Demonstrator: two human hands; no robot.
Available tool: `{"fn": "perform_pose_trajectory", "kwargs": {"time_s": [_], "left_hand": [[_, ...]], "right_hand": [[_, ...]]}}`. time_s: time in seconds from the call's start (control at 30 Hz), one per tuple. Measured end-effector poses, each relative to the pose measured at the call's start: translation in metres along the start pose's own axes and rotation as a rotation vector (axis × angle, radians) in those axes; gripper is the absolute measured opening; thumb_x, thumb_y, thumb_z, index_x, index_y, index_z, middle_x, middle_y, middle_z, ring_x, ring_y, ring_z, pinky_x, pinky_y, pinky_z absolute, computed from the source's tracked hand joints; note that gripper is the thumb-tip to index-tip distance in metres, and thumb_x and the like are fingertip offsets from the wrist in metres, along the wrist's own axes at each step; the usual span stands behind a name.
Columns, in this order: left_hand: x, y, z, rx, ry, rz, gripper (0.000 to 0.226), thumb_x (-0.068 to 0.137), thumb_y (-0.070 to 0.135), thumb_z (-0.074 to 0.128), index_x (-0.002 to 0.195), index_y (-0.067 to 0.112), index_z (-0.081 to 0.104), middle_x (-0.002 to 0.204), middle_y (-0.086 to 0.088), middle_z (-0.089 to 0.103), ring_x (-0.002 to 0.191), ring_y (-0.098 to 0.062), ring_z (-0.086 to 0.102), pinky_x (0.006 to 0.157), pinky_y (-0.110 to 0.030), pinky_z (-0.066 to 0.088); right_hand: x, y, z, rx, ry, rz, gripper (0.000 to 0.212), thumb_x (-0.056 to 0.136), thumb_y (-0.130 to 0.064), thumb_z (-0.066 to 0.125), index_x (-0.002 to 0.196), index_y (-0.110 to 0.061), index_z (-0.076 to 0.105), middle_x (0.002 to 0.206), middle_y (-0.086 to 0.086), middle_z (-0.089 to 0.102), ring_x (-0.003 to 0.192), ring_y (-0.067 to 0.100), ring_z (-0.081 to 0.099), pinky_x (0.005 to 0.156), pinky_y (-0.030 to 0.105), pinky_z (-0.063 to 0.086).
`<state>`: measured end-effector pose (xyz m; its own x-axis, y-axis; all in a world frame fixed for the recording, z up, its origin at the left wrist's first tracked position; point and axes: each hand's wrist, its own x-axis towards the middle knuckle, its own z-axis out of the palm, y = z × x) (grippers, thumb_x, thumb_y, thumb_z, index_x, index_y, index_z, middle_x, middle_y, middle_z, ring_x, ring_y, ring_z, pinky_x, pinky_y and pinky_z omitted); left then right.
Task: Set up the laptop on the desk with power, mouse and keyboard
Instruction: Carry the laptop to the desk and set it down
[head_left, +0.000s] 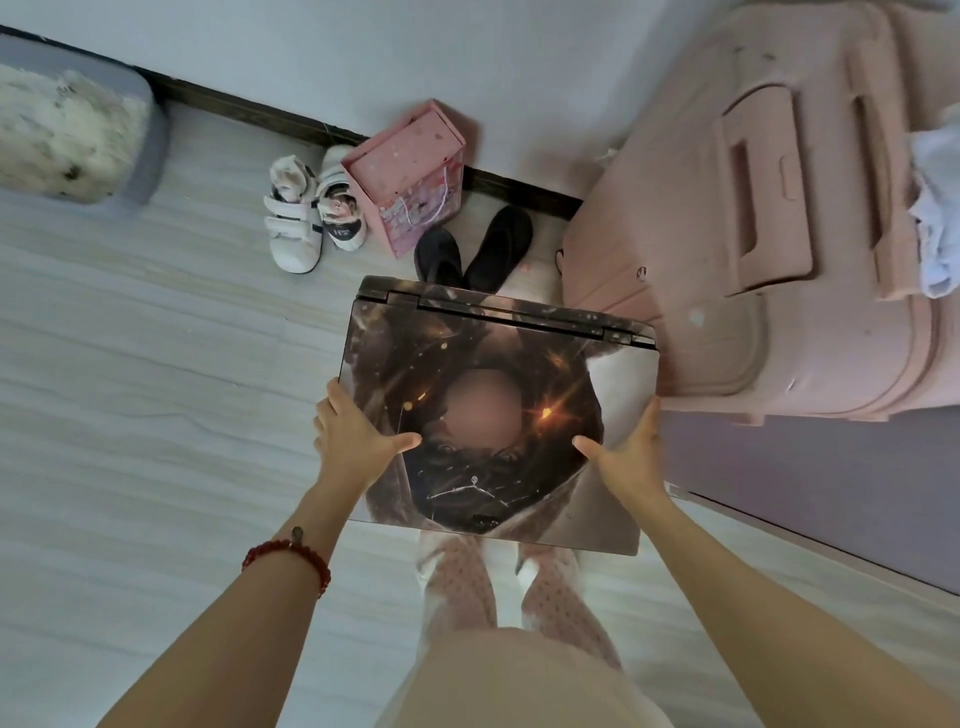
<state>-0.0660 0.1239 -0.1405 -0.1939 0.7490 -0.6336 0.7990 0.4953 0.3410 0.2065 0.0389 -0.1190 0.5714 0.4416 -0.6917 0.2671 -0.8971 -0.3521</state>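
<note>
A closed laptop (498, 364) with a dark printed picture on its lid is held flat in the air above the floor, hinge edge away from me. My left hand (353, 441) grips its left edge, thumb lying on the lid. My right hand (631, 457) grips the right edge the same way. No desk, power cable, mouse or keyboard is in view.
A large pink suitcase (769, 234) stands close on the right. White sneakers (306, 218), a pink gift bag (415, 176) and dark slippers (472, 249) lie by the wall ahead. A grey stool with a furry top (78, 130) is at far left. My slippered feet (504, 587) are below.
</note>
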Motion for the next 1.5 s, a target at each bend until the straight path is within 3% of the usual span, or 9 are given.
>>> {"fn": "perform_pose_trajectory", "kwargs": {"time_s": [0.3, 0.47, 0.6, 0.73, 0.9, 1.1, 1.23, 1.5], "left_hand": [[-0.071, -0.031, -0.033, -0.106, 0.090, -0.112, 0.114, 0.059, 0.040, 0.084, 0.142, 0.013, 0.010, 0.145, -0.018, 0.026, 0.133, -0.039, 0.027, 0.111, -0.056, 0.023], [-0.159, -0.061, -0.071, -0.247, 0.263, -0.283, 0.110, 0.061, 0.041, 0.083, 0.141, 0.015, 0.012, 0.145, -0.017, 0.028, 0.131, -0.038, 0.029, 0.109, -0.055, 0.027], [-0.235, -0.096, -0.095, -0.405, 0.399, -0.431, 0.110, 0.060, 0.042, 0.083, 0.141, 0.014, 0.014, 0.143, -0.019, 0.031, 0.130, -0.039, 0.032, 0.108, -0.056, 0.028], [-0.315, -0.147, -0.113, -0.606, 0.580, -0.573, 0.105, 0.058, 0.039, 0.085, 0.138, 0.010, 0.023, 0.137, -0.021, 0.039, 0.125, -0.042, 0.039, 0.104, -0.059, 0.032], [-0.406, -0.228, -0.143, -0.827, 0.810, -0.693, 0.093, 0.057, 0.036, 0.086, 0.127, 0.006, 0.033, 0.126, -0.023, 0.048, 0.116, -0.042, 0.046, 0.096, -0.059, 0.039], [-0.491, -0.343, -0.171, -0.950, 1.016, -0.820, 0.084, 0.057, 0.037, 0.086, 0.118, 0.005, 0.037, 0.119, -0.021, 0.052, 0.109, -0.040, 0.050, 0.092, -0.056, 0.043], [-0.542, -0.444, -0.195, -1.014, 1.086, -0.896, 0.082, 0.057, 0.040, 0.085, 0.114, 0.006, 0.038, 0.116, -0.020, 0.053, 0.106, -0.040, 0.052, 0.090, -0.056, 0.045], [-0.609, -0.623, -0.256, -0.952, 1.162, -1.114, 0.095, 0.058, 0.046, 0.083, 0.129, 0.006, 0.032, 0.128, -0.018, 0.049, 0.118, -0.037, 0.046, 0.098, -0.052, 0.036]], "right_hand": [[-0.051, -0.009, -0.018, -0.085, -0.053, -0.149, 0.108, 0.072, -0.040, 0.075, 0.144, -0.027, -0.003, 0.153, 0.010, 0.017, 0.139, 0.034, 0.021, 0.111, 0.055, 0.024], [-0.110, -0.032, -0.033, -0.139, -0.158, -0.338, 0.110, 0.073, -0.034, 0.075, 0.145, -0.021, -0.007, 0.156, 0.010, 0.009, 0.142, 0.033, 0.013, 0.114, 0.053, 0.018], [-0.167, -0.065, -0.035, -0.275, -0.215, -0.525, 0.111, 0.071, -0.034, 0.076, 0.145, -0.010, -0.004, 0.154, 0.016, 0.013, 0.141, 0.033, 0.015, 0.114, 0.048, 0.018], [-0.245, -0.099, -0.014, -0.394, -0.331, -0.748, 0.111, 0.071, -0.034, 0.077, 0.146, -0.010, -0.001, 0.153, 0.016, 0.016, 0.140, 0.033, 0.017, 0.113, 0.045, 0.019], [-0.365, -0.126, 0.043, -0.610, -0.443, -0.998, 0.106, 0.073, -0.039, 0.073, 0.144, -0.012, -0.001, 0.149, 0.022, 0.022, 0.135, 0.040, 0.025, 0.106, 0.050, 0.029], [-0.516, -0.119, 0.137, -0.724, -0.524, -1.188, 0.106, 0.073, -0.037, 0.074, 0.145, -0.015, -0.002, 0.149, 0.022, 0.020, 0.133, 0.042, 0.027, 0.105, 0.055, 0.028], [-0.624, -0.099, 0.216, -0.805, -0.590, -1.259, 0.109, 0.072, -0.037, 0.075, 0.145, -0.014, -0.003, 0.150, 0.022, 0.019, 0.134, 0.041, 0.026, 0.105, 0.053, 0.027], [-0.802, -0.068, 0.365, -0.912, -0.682, -1.366, 0.109, 0.071, -0.039, 0.075, 0.145, -0.014, -0.001, 0.150, 0.022, 0.019, 0.134, 0.043, 0.026, 0.105, 0.056, 0.028]]}}
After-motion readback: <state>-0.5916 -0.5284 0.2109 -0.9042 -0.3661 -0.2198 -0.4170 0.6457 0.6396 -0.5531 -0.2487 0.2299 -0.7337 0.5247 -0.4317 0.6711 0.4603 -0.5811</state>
